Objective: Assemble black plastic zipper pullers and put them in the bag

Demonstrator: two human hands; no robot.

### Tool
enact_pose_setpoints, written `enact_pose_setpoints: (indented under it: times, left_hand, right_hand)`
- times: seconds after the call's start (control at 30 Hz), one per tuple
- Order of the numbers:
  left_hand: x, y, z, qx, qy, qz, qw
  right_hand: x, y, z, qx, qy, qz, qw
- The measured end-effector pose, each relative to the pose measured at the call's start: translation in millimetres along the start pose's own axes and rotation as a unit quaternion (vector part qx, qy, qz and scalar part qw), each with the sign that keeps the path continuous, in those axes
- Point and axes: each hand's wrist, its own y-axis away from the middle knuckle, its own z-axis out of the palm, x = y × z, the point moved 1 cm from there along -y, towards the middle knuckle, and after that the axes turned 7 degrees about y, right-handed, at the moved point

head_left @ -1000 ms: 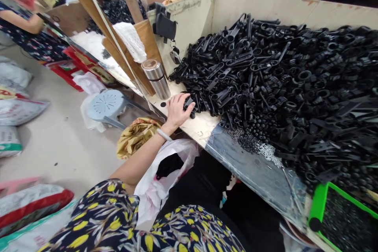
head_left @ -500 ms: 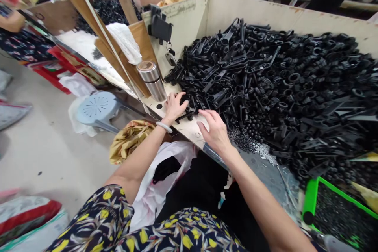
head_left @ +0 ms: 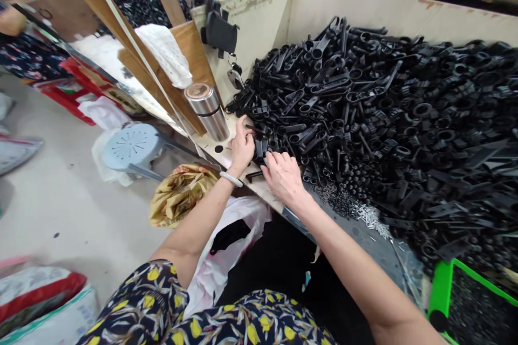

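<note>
Both hands meet over the near edge of the worktable (head_left: 263, 191), at the left foot of a big heap of black plastic parts (head_left: 332, 91). My left hand (head_left: 243, 150) is closed around a black plastic part (head_left: 261, 147), its index finger reaching forward. From the other side, the bent fingers of my right hand (head_left: 284, 177) grip the same part; its fingertips are partly hidden. Another black piece (head_left: 254, 176) lies on the board between my wrists. Just left of my left hand stands a steel thermos (head_left: 208, 113).
Small silver pins (head_left: 370, 215) and black beads lie right of my right hand. A green-rimmed tray (head_left: 441, 291) sits at lower right. A phone holder (head_left: 218, 29) and keys hang on the board wall. A blue stool (head_left: 133, 146) and a person (head_left: 28, 59) are at left.
My right hand has moved left and its fingers have closed in on the black plastic part beside my left hand. The view has shifted slightly.
</note>
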Motion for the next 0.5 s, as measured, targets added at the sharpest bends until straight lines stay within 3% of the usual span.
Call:
enact_pose_setpoints:
  times: [0.2,0.5]
  left_hand:
    - [11.7,0.0,3.1,-0.039,-0.061,0.026,0.997]
    - [23.3,19.2,5.3,-0.043,-0.099,0.053,0.993]
  right_hand:
    - [13.0,20.6,0.6,0.017,0.019,-0.027,0.999]
    - [26.6,33.7,-2.3,0.027,0.019,-0.056,0.998]
